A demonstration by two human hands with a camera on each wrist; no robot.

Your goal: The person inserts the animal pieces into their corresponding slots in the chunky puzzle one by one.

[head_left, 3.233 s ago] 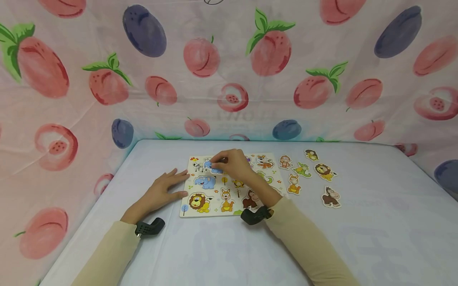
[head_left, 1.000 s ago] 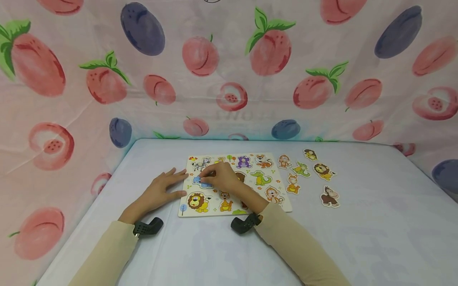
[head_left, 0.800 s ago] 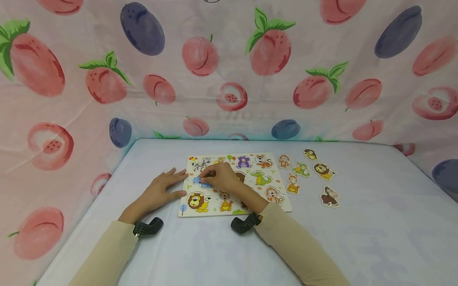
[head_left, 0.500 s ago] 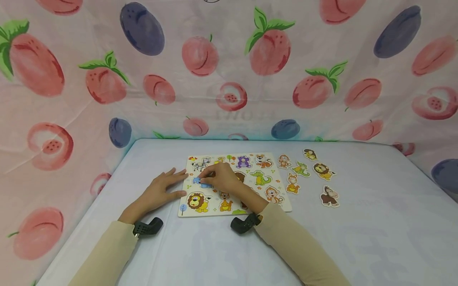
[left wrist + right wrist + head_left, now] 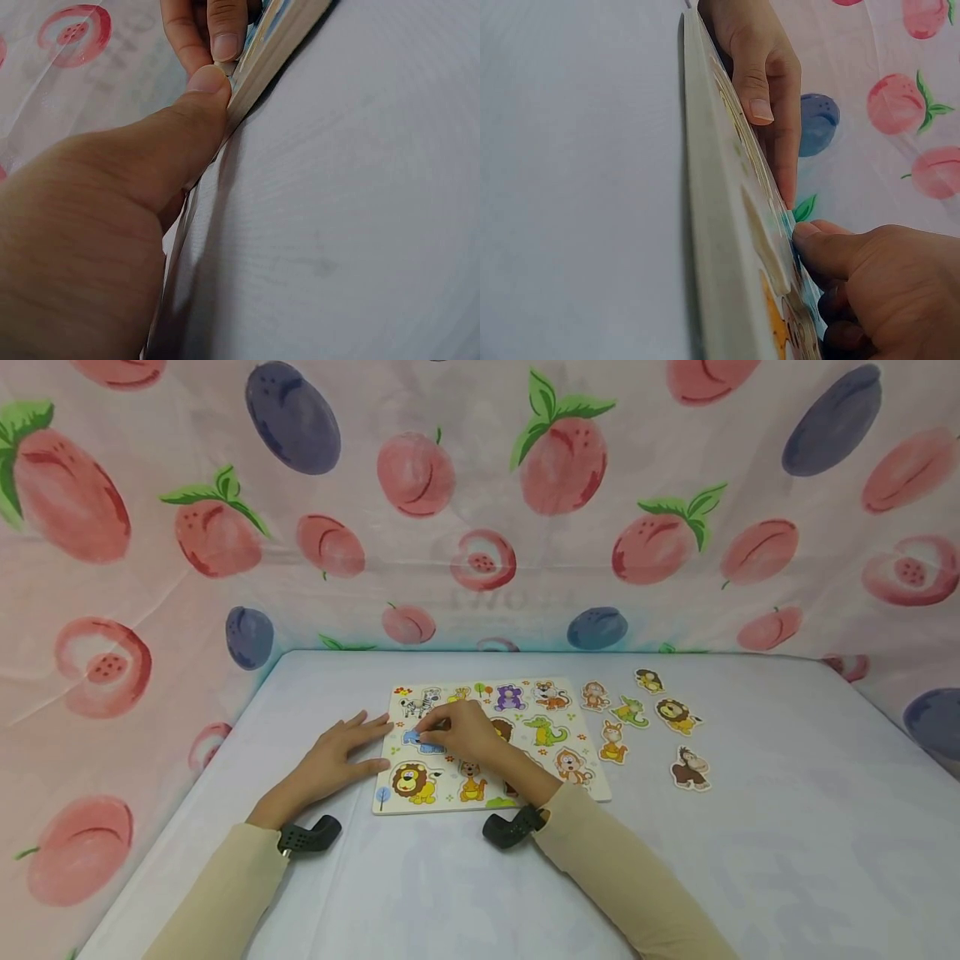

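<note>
A white animal puzzle board (image 5: 444,793) lies on the table. My right hand (image 5: 467,732) reaches over it and pinches the small knob of a blue elephant puzzle piece (image 5: 432,747), which lies at the elephant spot on the board's left side. In the left wrist view, the right fingertips (image 5: 225,46) close on that pale knob. My left hand (image 5: 333,762) rests at the board's left edge with its fingers spread and fairly straight, thumb against the edge. The right hand and forearm cover part of the board's middle.
Right of the board lie several loose puzzle pieces: a monkey (image 5: 596,696), a crocodile (image 5: 629,712), a kangaroo (image 5: 612,743), a hedgehog (image 5: 648,681), a lion (image 5: 678,717) and a gorilla (image 5: 690,769). A fruit-print cloth (image 5: 540,543) hangs behind the white table (image 5: 787,827).
From over the board's top row, my right hand has brought the elephant piece down and left to the elephant spot. Over the last second it stays there; the left hand keeps its place.
</note>
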